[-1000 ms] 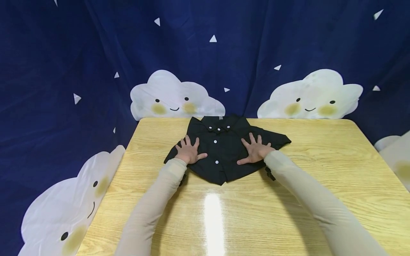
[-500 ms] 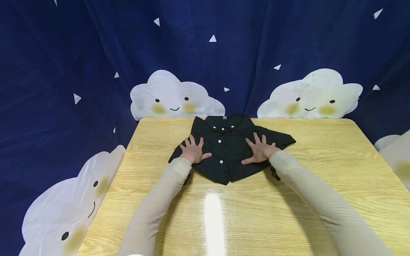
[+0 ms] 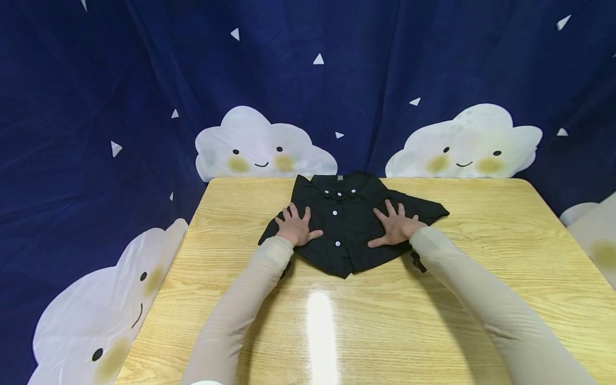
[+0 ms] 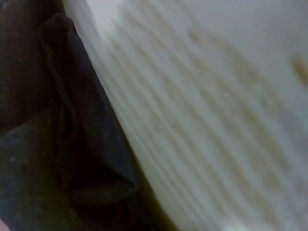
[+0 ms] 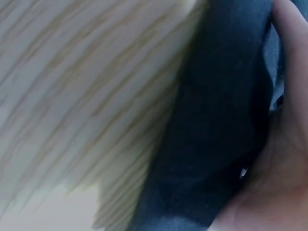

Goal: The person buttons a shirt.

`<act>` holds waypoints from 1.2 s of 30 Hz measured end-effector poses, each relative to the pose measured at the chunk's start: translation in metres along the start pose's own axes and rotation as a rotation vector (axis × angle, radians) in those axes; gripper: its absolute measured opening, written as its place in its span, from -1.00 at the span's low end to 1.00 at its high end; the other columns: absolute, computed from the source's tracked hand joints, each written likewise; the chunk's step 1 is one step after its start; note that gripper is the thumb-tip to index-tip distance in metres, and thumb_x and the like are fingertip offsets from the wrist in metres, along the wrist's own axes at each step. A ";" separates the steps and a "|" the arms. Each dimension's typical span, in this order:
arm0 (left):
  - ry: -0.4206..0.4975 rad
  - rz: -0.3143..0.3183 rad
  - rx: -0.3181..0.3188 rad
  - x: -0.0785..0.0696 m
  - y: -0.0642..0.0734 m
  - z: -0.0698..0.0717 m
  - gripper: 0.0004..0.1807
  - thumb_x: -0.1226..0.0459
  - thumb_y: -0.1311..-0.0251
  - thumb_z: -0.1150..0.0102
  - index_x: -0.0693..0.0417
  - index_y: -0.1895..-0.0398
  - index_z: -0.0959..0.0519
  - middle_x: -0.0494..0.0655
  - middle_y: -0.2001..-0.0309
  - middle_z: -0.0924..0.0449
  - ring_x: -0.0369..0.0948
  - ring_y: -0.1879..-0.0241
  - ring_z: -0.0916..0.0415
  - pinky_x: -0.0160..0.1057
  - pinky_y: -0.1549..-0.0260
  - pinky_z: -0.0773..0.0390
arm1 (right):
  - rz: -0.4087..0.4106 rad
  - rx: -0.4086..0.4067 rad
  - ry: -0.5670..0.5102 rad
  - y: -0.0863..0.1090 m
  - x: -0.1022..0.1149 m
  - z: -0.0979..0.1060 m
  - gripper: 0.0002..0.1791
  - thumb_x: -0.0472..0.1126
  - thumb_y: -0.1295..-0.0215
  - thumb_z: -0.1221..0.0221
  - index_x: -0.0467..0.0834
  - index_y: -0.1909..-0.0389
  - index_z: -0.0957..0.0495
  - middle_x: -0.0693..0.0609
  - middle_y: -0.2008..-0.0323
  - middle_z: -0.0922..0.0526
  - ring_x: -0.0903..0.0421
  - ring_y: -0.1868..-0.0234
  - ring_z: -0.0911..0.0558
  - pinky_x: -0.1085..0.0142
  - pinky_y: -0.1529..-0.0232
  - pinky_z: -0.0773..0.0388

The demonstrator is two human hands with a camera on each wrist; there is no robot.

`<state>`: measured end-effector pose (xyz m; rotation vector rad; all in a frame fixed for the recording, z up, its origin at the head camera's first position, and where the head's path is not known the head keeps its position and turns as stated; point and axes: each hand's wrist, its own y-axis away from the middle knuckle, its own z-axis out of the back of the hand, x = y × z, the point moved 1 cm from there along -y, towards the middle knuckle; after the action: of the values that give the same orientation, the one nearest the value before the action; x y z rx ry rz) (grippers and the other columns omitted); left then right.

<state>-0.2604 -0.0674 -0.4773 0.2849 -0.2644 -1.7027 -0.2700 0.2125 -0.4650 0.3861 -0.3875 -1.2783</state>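
Note:
A black button-up shirt [image 3: 356,230] with white buttons lies front side up near the table's far edge, its collar pointing away from me. My left hand [image 3: 294,229] rests with spread fingers on the shirt's left side, by the left sleeve. On the opposite side my right hand [image 3: 395,228] presses on the cloth, fingers also spread, with the right sleeve [image 3: 428,208] reaching out beyond it. Dark folded cloth [image 4: 91,125] fills the left of the left wrist view. In the right wrist view, part of my right hand [image 5: 274,178] lies against the black cloth [image 5: 207,115].
The shirt lies on a light wooden table [image 3: 202,299], which carries a bright light reflection at the front middle. Behind the table hangs a dark blue curtain [image 3: 289,64] printed with clouds and small white triangles.
Both hands and the shirt have shifted together a little to the right across the table. The hands keep their spread pose on the cloth.

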 end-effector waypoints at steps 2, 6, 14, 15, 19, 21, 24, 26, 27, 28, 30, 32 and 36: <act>0.000 0.001 -0.001 -0.002 -0.001 -0.001 -0.06 -0.37 -0.20 0.29 -0.13 -0.52 0.19 0.33 -0.44 0.40 0.26 -0.39 0.27 0.29 -0.22 0.02 | -0.003 0.001 0.004 0.000 -0.002 -0.001 0.35 0.62 0.17 -0.07 -0.04 -0.51 0.25 -0.29 -0.44 0.47 -0.42 -0.38 0.32 -0.48 -0.06 0.06; -0.011 0.004 -0.004 -0.005 -0.001 -0.001 -0.06 -0.37 -0.20 0.30 -0.13 -0.52 0.18 0.33 -0.44 0.38 0.26 -0.39 0.26 0.28 -0.22 0.01 | 0.004 -0.003 -0.002 0.002 -0.006 -0.002 0.36 0.62 0.18 -0.07 -0.05 -0.51 0.25 -0.31 -0.43 0.46 -0.43 -0.37 0.33 -0.49 -0.06 0.09; -0.022 0.001 -0.009 -0.013 0.001 0.000 -0.05 -0.38 -0.19 0.31 -0.13 -0.52 0.18 0.32 -0.44 0.38 0.25 -0.39 0.25 0.28 -0.22 0.00 | 0.004 -0.008 -0.010 0.007 -0.012 -0.002 0.37 0.62 0.19 -0.08 -0.06 -0.51 0.24 -0.31 -0.43 0.44 -0.43 -0.37 0.32 -0.48 -0.07 0.08; -0.021 0.000 -0.011 -0.014 0.001 0.000 -0.06 -0.38 -0.20 0.31 -0.13 -0.52 0.18 0.32 -0.44 0.38 0.26 -0.39 0.25 0.28 -0.22 0.00 | 0.002 -0.010 -0.013 0.008 -0.013 -0.002 0.37 0.62 0.19 -0.09 -0.06 -0.51 0.24 -0.31 -0.43 0.44 -0.43 -0.37 0.32 -0.48 -0.07 0.08; -0.020 -0.003 -0.010 -0.017 0.002 0.001 -0.06 -0.38 -0.20 0.32 -0.12 -0.52 0.18 0.33 -0.44 0.38 0.26 -0.39 0.25 0.28 -0.22 0.01 | -0.002 -0.007 -0.015 0.009 -0.015 -0.002 0.36 0.61 0.18 -0.10 -0.05 -0.51 0.24 -0.30 -0.44 0.45 -0.43 -0.37 0.32 -0.48 -0.08 0.08; -0.019 -0.001 -0.007 -0.018 0.003 0.002 -0.06 -0.37 -0.21 0.32 -0.12 -0.52 0.18 0.33 -0.44 0.39 0.26 -0.39 0.26 0.28 -0.22 0.01 | -0.002 -0.003 -0.016 0.010 -0.015 -0.002 0.35 0.60 0.17 -0.10 -0.05 -0.51 0.25 -0.30 -0.43 0.46 -0.43 -0.37 0.32 -0.48 -0.08 0.08; -0.025 0.001 -0.008 -0.020 0.005 0.002 -0.07 -0.37 -0.21 0.32 -0.12 -0.52 0.18 0.33 -0.44 0.38 0.26 -0.40 0.26 0.28 -0.22 0.01 | -0.003 0.006 -0.010 0.011 -0.015 0.000 0.35 0.59 0.17 -0.11 -0.06 -0.51 0.24 -0.30 -0.44 0.45 -0.43 -0.37 0.32 -0.48 -0.06 0.06; -0.030 0.000 -0.009 -0.021 0.005 0.002 -0.07 -0.37 -0.21 0.32 -0.13 -0.52 0.17 0.33 -0.44 0.37 0.26 -0.40 0.26 0.29 -0.21 0.01 | -0.001 0.009 -0.001 0.012 -0.014 0.001 0.35 0.58 0.17 -0.13 -0.09 -0.50 0.21 -0.33 -0.43 0.41 -0.45 -0.37 0.28 -0.47 -0.05 0.01; -0.033 -0.002 -0.008 -0.022 0.006 0.002 -0.07 -0.37 -0.21 0.33 -0.13 -0.52 0.17 0.33 -0.44 0.37 0.26 -0.40 0.26 0.29 -0.21 0.00 | -0.004 0.012 0.005 0.013 -0.014 0.003 0.36 0.57 0.18 -0.15 -0.11 -0.50 0.20 -0.34 -0.43 0.38 -0.45 -0.36 0.25 -0.47 -0.05 -0.03; -0.035 -0.004 -0.006 -0.023 0.006 0.002 -0.07 -0.38 -0.21 0.33 -0.13 -0.52 0.17 0.33 -0.44 0.37 0.26 -0.40 0.25 0.29 -0.21 0.00 | -0.007 0.016 0.010 0.013 -0.013 0.004 0.36 0.56 0.19 -0.17 -0.13 -0.49 0.18 -0.35 -0.43 0.35 -0.46 -0.36 0.22 -0.46 -0.04 -0.07; -0.036 -0.009 -0.001 -0.024 0.007 0.001 -0.07 -0.38 -0.21 0.33 -0.14 -0.52 0.18 0.33 -0.44 0.38 0.25 -0.40 0.24 0.28 -0.21 0.00 | -0.017 0.025 0.021 0.014 -0.012 0.006 0.37 0.54 0.21 -0.21 -0.16 -0.48 0.15 -0.38 -0.42 0.28 -0.47 -0.35 0.12 -0.42 -0.02 -0.16; -0.035 -0.015 0.004 -0.027 0.008 0.000 -0.06 -0.38 -0.20 0.33 -0.14 -0.52 0.19 0.33 -0.45 0.38 0.25 -0.39 0.23 0.28 -0.22 0.00 | -0.022 0.033 0.033 0.015 -0.011 0.008 0.38 0.53 0.23 -0.25 -0.20 -0.46 0.11 -0.41 -0.40 0.20 -0.48 -0.31 0.02 -0.39 -0.01 -0.22; -0.044 -0.023 0.001 -0.031 0.010 -0.002 -0.07 -0.38 -0.20 0.34 -0.15 -0.52 0.18 0.32 -0.45 0.36 0.25 -0.39 0.21 0.27 -0.21 -0.02 | -0.046 0.047 0.036 0.018 -0.012 0.010 0.39 0.50 0.27 -0.30 -0.22 -0.44 0.09 -0.43 -0.33 0.06 -0.45 -0.22 -0.15 -0.33 0.03 -0.31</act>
<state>-0.2464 -0.0380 -0.4749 0.2518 -0.2955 -1.7335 -0.2626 0.2277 -0.4480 0.4593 -0.3810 -1.3070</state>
